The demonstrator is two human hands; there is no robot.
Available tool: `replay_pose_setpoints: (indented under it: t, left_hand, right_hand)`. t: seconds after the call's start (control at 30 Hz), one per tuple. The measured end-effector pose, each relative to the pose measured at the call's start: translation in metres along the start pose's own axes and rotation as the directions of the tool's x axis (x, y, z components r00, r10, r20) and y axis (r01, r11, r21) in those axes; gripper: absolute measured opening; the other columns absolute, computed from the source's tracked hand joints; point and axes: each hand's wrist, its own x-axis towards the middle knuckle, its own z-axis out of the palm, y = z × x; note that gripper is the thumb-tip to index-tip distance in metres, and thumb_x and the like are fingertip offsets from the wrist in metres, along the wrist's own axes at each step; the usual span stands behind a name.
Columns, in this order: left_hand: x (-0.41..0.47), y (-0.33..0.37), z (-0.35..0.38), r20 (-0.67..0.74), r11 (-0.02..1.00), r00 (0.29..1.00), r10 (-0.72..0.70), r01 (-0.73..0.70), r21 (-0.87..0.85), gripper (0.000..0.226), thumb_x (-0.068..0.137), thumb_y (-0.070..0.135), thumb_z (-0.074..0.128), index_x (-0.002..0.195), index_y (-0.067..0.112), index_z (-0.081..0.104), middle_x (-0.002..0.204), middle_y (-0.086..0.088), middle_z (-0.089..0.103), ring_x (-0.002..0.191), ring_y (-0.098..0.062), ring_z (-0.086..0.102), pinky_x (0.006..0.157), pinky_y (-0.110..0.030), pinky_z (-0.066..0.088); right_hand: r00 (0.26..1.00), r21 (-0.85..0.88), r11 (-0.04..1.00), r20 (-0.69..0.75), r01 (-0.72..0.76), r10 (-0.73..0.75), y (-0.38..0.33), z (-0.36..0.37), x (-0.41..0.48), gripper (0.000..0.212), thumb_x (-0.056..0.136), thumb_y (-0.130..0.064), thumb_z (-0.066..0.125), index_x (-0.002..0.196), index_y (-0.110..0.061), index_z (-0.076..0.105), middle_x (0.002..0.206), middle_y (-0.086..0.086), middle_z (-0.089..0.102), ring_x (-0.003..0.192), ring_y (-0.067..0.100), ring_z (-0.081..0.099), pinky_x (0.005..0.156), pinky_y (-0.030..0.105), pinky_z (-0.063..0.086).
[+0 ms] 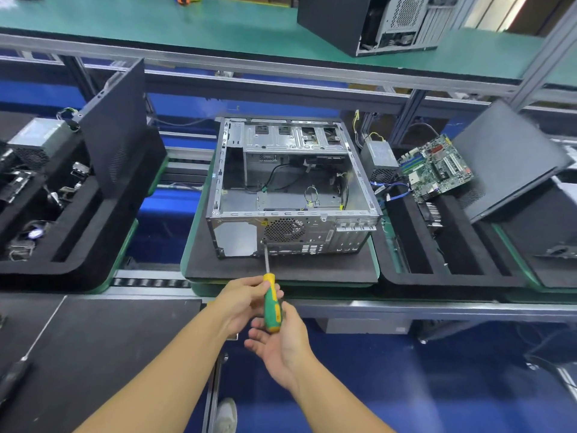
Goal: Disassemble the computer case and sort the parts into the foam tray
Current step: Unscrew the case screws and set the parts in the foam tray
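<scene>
An open metal computer case [292, 189] lies on a black foam pad, its rear panel facing me and its inside nearly bare except for a few cables. A green and yellow screwdriver [270, 303] points its tip at the rear panel beside the fan grille. My left hand [245, 303] grips the upper part of the handle. My right hand [278, 342] cups the handle's butt with fingers relaxed. To the right stands a black foam tray [415, 260] holding a power supply [379, 159], a motherboard [435, 167] and a black side panel [509, 157].
Another foam tray [78, 232] with parts and an upright side panel sits at the left. A second computer case [374, 23] stands on the green upper shelf. A dark mat [93, 354] covers the near bench at lower left, with a thin tool lying on it.
</scene>
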Motion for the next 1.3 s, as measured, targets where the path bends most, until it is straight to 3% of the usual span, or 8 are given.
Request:
replay_pose_setpoints:
  t: [0.13, 0.33, 0.5, 0.63, 0.77, 1.1, 1.2, 1.3]
  left_hand:
    - [0.001, 0.003, -0.002, 0.059, 0.993, 0.997, -0.043, 0.036, 0.113, 0.029, 0.103, 0.023, 0.052, 0.118, 0.003, 0.065, 0.113, -0.007, 0.075, 0.11, -0.023, 0.068, 0.086, -0.038, 0.053]
    - [-0.002, 0.004, 0.007, -0.043, 0.981, 0.999, 0.024, -0.016, 0.196, 0.031, 0.084, 0.017, 0.077, 0.108, -0.002, 0.07, 0.077, -0.01, 0.068, 0.069, -0.022, 0.065, 0.059, -0.031, 0.054]
    - [0.0, 0.002, 0.004, -0.002, 1.0, 1.0, 0.001, -0.001, -0.009, 0.022, 0.098, -0.004, 0.053, 0.119, -0.005, 0.06, 0.107, -0.019, 0.074, 0.094, -0.028, 0.074, 0.072, -0.039, 0.06]
    - [0.0, 0.003, 0.004, 0.033, 0.999, 0.998, -0.049, 0.049, 0.023, 0.024, 0.102, 0.007, 0.045, 0.12, 0.002, 0.061, 0.115, -0.013, 0.073, 0.108, -0.024, 0.067, 0.09, -0.04, 0.051]
    - [-0.004, 0.005, 0.014, -0.054, 0.958, 0.998, 0.016, 0.0, 0.287, 0.03, 0.092, 0.029, 0.071, 0.109, 0.004, 0.07, 0.093, -0.01, 0.063, 0.086, -0.025, 0.057, 0.071, -0.033, 0.05]
    - [0.007, 0.002, 0.005, -0.056, 0.995, 0.998, 0.025, -0.019, 0.095, 0.023, 0.099, -0.003, 0.051, 0.121, 0.001, 0.058, 0.11, -0.016, 0.074, 0.103, -0.027, 0.072, 0.087, -0.041, 0.057]
    - [0.02, 0.011, 0.01, -0.09, 0.986, 0.994, 0.056, -0.041, 0.162, 0.024, 0.097, 0.004, 0.054, 0.119, 0.004, 0.063, 0.114, -0.013, 0.071, 0.107, -0.025, 0.066, 0.101, -0.042, 0.049]
    - [0.041, 0.022, 0.019, -0.166, 0.995, 0.981, 0.099, -0.092, 0.049, 0.016, 0.099, 0.013, 0.056, 0.111, 0.004, 0.062, 0.116, -0.016, 0.067, 0.104, -0.025, 0.066, 0.088, -0.035, 0.054]
  right_hand:
    - [0.993, -0.047, 0.993, -0.046, 0.105, -0.107, 0.0, 0.001, 0.004, 0.022, 0.107, -0.022, 0.045, 0.106, -0.002, 0.054, 0.073, 0.012, 0.057, 0.055, 0.018, 0.055, 0.049, 0.032, 0.051]
    - [0.978, -0.127, 0.971, -0.029, 0.201, -0.207, 0.005, 0.002, 0.003, 0.025, 0.097, -0.011, 0.065, 0.115, -0.009, 0.048, 0.108, 0.013, 0.055, 0.079, 0.019, 0.053, 0.064, 0.03, 0.056]
    - [0.999, 0.01, 1.0, 0.025, -0.025, 0.024, -0.007, 0.0, -0.001, 0.044, 0.102, -0.044, 0.051, 0.104, -0.002, 0.065, 0.076, 0.013, 0.057, 0.061, 0.022, 0.053, 0.053, 0.035, 0.052]
    - [0.999, -0.058, 0.998, 0.041, -0.023, 0.025, -0.005, -0.006, 0.002, 0.04, 0.109, -0.027, 0.04, 0.117, 0.007, 0.059, 0.074, 0.013, 0.059, 0.056, 0.019, 0.055, 0.049, 0.03, 0.048]
    - [0.994, -0.167, 0.98, -0.009, 0.104, -0.107, 0.001, -0.005, 0.007, 0.021, 0.103, -0.013, 0.054, 0.12, 0.0, 0.052, 0.092, 0.013, 0.057, 0.066, 0.016, 0.052, 0.054, 0.027, 0.05]
    - [1.0, 0.057, 0.998, 0.008, -0.01, 0.009, -0.006, -0.007, 0.01, 0.036, 0.107, -0.025, 0.043, 0.106, 0.004, 0.064, 0.07, 0.014, 0.06, 0.054, 0.02, 0.055, 0.049, 0.031, 0.048]
    - [0.998, 0.024, 0.998, -0.044, 0.055, -0.053, -0.004, -0.011, 0.014, 0.023, 0.105, -0.015, 0.048, 0.117, 0.002, 0.058, 0.081, 0.016, 0.06, 0.063, 0.02, 0.056, 0.056, 0.032, 0.053]
    - [0.99, -0.015, 0.992, -0.065, 0.121, -0.122, 0.0, -0.014, 0.018, 0.02, 0.1, -0.006, 0.057, 0.12, -0.002, 0.054, 0.097, 0.019, 0.056, 0.074, 0.022, 0.057, 0.064, 0.032, 0.057]
